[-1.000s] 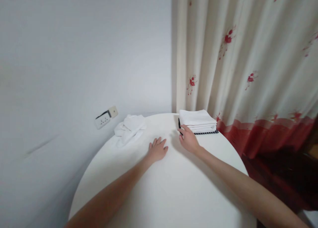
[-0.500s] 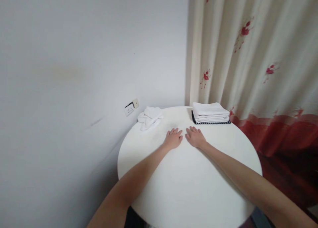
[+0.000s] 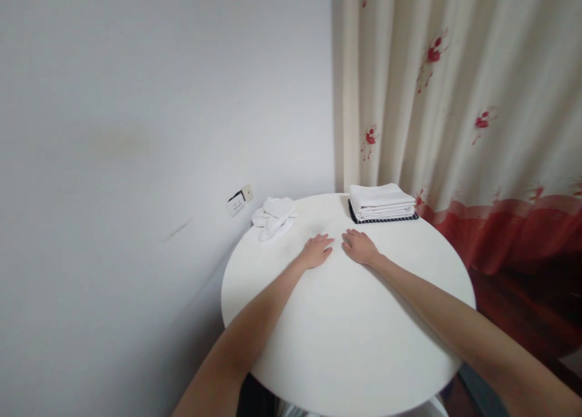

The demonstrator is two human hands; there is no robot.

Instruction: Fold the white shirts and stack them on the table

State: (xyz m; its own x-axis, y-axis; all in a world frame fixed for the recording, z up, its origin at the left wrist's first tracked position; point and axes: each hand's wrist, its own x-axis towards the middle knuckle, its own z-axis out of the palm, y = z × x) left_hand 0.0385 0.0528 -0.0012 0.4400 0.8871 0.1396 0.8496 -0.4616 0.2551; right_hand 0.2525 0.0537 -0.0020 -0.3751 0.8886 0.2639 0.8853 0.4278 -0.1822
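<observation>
My left hand (image 3: 314, 252) is over the white round table (image 3: 359, 338), palm down with its fingers stretched out and nothing in it. Close beside it, a small gap apart, my right hand (image 3: 359, 247) is also palm down and open. Beyond the left hand, at the table's far left edge, lies a crumpled white cloth (image 3: 275, 216). A stack of folded white cloths (image 3: 382, 202) sits beyond the right hand, resting on a dark mat with a beaded-looking edge (image 3: 385, 220).
A pale wall (image 3: 136, 193) runs along the left side, with a power socket (image 3: 236, 204) just above table height. Cream curtains with red flowers and a red lower band (image 3: 486, 229) hang behind and to the right of the table.
The view has turned and tilted slightly. My hands stay on the table in nearly the same place, the left one's fingers slightly closer together. The cloths have not moved.
</observation>
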